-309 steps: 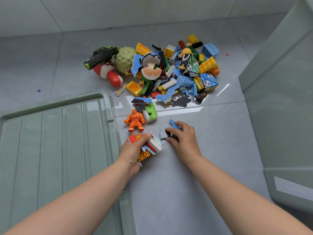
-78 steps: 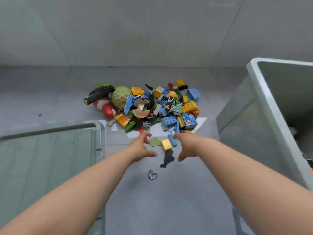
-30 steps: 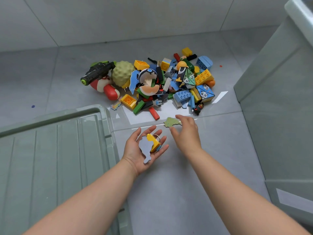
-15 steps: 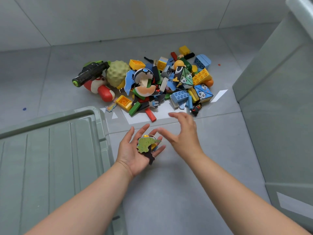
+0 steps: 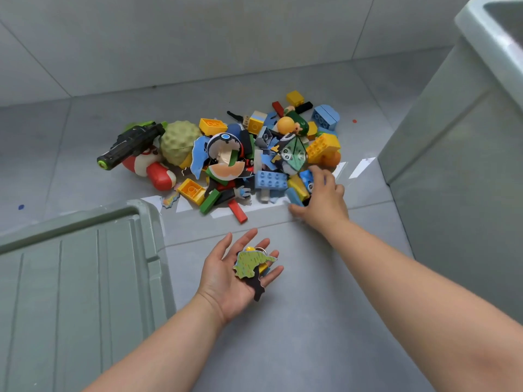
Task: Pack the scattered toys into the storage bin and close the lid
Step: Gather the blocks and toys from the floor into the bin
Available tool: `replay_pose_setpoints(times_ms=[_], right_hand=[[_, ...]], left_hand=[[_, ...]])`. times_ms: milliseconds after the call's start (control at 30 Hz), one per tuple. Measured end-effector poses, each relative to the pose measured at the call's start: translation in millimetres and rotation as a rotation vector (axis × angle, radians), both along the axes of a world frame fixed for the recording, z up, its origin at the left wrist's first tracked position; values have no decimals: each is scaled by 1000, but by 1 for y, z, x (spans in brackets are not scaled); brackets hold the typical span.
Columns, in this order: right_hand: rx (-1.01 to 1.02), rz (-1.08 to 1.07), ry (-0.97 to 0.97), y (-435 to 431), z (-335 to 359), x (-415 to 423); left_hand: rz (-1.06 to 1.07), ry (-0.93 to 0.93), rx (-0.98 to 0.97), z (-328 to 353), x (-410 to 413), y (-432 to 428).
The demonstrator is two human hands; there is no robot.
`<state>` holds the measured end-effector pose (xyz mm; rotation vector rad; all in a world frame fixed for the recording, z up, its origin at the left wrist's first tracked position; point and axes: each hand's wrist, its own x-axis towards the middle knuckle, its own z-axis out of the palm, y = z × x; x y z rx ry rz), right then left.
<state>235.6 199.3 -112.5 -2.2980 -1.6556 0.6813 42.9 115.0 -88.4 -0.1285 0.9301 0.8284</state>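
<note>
- Left hand [image 5: 237, 274] sits near and centre, palm up, fingers spread flat like a tray. There's no grip at all: it just carries a green puzzle piece [image 5: 250, 264] stacked on a dark flat piece [image 5: 257, 288], with something yellow and a small ring peeking out by the fingertips.
- Right hand [image 5: 321, 205] is out at the near right edge of the toy pile [image 5: 254, 159], knuckles up. Its fingers curl down over a blue panda block [image 5: 305, 179] and the yellow bricks beside it. Whether anything is actually pinched, I cannot tell.
- Those flat cut-outs look thin and feather-light, and they lie loose on that palm. A tilt would likely spill them, and cupping the fingers should settle that.
- The bricks look hard, light and square-edged, so pinch across two opposite sides or scoop several together. A blue brick [image 5: 270, 179] and a red stick [image 5: 237, 212] lie right at the near edge, easy pickings.
- Bulkier stuff waits at the pile's left: a black toy gun [image 5: 130, 145] lying over a red and white toy [image 5: 155, 174], and a bumpy green ball [image 5: 179, 141] that looks soft. I'd judge these one-at-a-time jobs, with the gun taken round its body.
- Storage bin [image 5: 452, 165] towers on the right, its inside barely in view. The lid [image 5: 79, 278] lies flat on the floor, near left, off the bin. Most toys are on the floor, so packing looks far from done.
</note>
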Motion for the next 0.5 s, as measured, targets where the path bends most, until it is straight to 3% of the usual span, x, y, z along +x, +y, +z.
replay_pose_setpoints(times_ms=[200, 367, 500], right_hand=[[77, 38, -39, -33, -13, -20], [119, -161, 323, -45, 1, -17], [192, -156, 584, -81, 29, -33]], left_hand=[[72, 87, -26, -3, 3, 2], [96, 159, -24, 0, 7, 4], [42, 180, 82, 21, 26, 8]])
